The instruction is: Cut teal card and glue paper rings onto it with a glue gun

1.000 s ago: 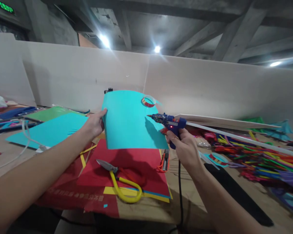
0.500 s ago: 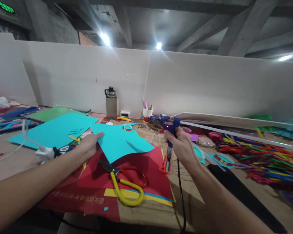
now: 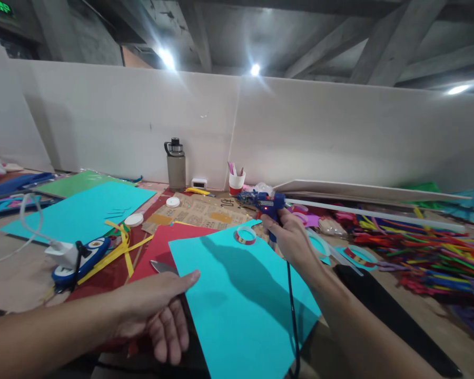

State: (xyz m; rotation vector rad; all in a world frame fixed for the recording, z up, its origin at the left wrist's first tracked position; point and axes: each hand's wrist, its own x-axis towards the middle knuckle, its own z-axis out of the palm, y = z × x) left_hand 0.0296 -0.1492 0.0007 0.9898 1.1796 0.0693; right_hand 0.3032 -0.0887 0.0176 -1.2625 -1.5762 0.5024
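Observation:
My right hand [image 3: 288,231] grips a blue hot glue gun [image 3: 270,204] with a small red light lit; its black cord hangs down. A long white glue stick [image 3: 371,213] sticks out of its back. A cyan paper sheet [image 3: 237,295] lies in front of me, over the table's front edge. My left hand [image 3: 161,310] is at its left edge, thumb out over the paper and fingers apart from it. A small paper ring [image 3: 245,236] with a red band stands on the sheet's far part. Under the sheet are red paper [image 3: 161,239] and scissors, only a blade tip [image 3: 161,267] showing.
Another cyan sheet [image 3: 82,213], a white plug [image 3: 61,254] and yellow strips [image 3: 122,250] lie left. A bottle [image 3: 176,167] and a pen cup [image 3: 237,183] stand by the white board wall. Colourful pipe cleaners [image 3: 426,252] and a black strip [image 3: 395,316] lie right.
The cyan sheet has come right and toward me with the ring on it, covering most of the scissors. My left hand has moved nearer and loosened from the sheet. The glue gun stays nearly in place.

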